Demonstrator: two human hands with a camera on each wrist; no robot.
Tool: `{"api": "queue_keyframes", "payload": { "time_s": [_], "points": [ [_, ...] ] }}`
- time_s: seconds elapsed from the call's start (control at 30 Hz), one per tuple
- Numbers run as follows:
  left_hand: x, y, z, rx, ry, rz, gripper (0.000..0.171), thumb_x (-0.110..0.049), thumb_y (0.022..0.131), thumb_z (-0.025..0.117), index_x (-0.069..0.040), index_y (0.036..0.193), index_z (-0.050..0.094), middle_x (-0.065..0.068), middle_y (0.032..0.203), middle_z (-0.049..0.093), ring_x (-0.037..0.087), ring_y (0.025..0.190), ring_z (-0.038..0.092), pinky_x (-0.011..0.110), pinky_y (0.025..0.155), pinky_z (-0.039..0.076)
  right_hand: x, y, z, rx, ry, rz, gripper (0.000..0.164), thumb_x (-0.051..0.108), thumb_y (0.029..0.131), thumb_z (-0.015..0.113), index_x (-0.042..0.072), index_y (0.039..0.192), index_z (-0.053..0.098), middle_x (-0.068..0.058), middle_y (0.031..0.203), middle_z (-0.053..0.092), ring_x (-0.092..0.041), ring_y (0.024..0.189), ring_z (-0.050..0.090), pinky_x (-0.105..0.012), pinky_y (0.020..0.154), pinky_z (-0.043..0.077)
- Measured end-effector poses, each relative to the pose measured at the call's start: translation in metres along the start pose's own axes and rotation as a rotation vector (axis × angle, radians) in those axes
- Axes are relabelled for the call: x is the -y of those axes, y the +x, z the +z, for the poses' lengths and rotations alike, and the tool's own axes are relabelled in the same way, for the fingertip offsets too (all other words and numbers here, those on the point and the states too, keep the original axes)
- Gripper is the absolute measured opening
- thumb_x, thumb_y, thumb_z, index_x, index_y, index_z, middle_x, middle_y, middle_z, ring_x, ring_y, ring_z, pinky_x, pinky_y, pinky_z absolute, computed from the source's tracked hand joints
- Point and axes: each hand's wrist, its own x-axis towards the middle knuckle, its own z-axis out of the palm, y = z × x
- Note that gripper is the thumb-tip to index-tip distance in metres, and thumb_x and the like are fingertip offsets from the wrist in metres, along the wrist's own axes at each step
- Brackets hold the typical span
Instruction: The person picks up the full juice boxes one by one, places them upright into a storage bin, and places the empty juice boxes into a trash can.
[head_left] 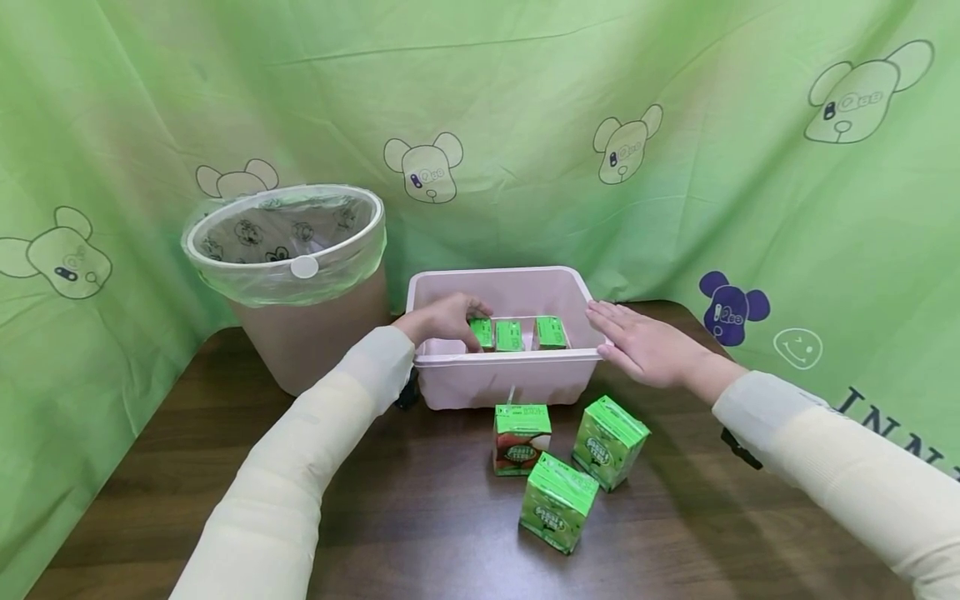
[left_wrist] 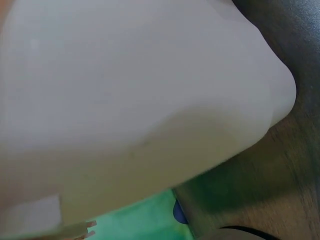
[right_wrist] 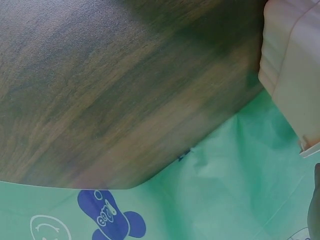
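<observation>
A pale pink plastic bin (head_left: 502,382) stands on the wooden table, with three small green-topped juice boxes inside. My left hand (head_left: 447,319) reaches over its left side and holds the leftmost juice box (head_left: 482,333) between thumb and fingers. Beside that are a middle juice box (head_left: 508,336) and, after a gap, a right one (head_left: 550,332). Straight fingers of my right hand (head_left: 647,343) rest against the bin's right rim. In front stand a red-and-green juice box (head_left: 522,442) and two green ones, one nearer (head_left: 558,504) and one farther right (head_left: 611,442).
A tall pinkish trash can (head_left: 315,342) with a clear liner stands left of the bin. Behind the table (head_left: 420,508) hangs a green curtain (head_left: 510,75) with bear heads. A pale sleeve (left_wrist: 140,90) covers most of the left wrist view.
</observation>
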Motion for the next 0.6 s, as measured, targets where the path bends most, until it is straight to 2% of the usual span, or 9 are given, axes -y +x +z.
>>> {"api": "queue_keyframes", "payload": {
  "time_s": [0.2,0.43,0.6],
  "points": [
    [0.0001,-0.0017,-0.0026,0.019,0.021,0.003,0.071,0.005,0.073,0.080,0.006,0.137,0.048,0.016,0.137,0.054,0.024,0.129,0.047,0.025,0.105,0.037,-0.0009,-0.0008,0.0002,0.001,-0.002,0.003,0.053,0.023,0.104,0.043,-0.013,0.142,0.036,-0.029,0.148,0.034,-0.042,0.139,0.028,-0.051,0.112,0.026],
    [0.0007,-0.0027,-0.0049,0.017,-0.046,-0.001,0.077,0.002,0.074,0.082,0.007,0.140,0.043,0.018,0.141,0.050,0.026,0.132,0.044,0.029,0.108,0.035,-0.0010,-0.0004,0.0003,0.007,0.000,0.008,0.054,0.024,0.104,0.043,-0.012,0.143,0.035,-0.029,0.149,0.033,-0.041,0.139,0.028,-0.051,0.112,0.026],
    [-0.0005,-0.0041,-0.0047,0.013,-0.053,-0.002,0.076,0.000,0.075,0.082,0.006,0.140,0.043,0.018,0.141,0.049,0.026,0.132,0.044,0.031,0.109,0.035,-0.0009,0.0001,0.0000,0.018,-0.003,0.015,0.055,0.024,0.104,0.043,-0.012,0.144,0.035,-0.028,0.149,0.033,-0.041,0.139,0.027,-0.052,0.112,0.026]
  ]
}}
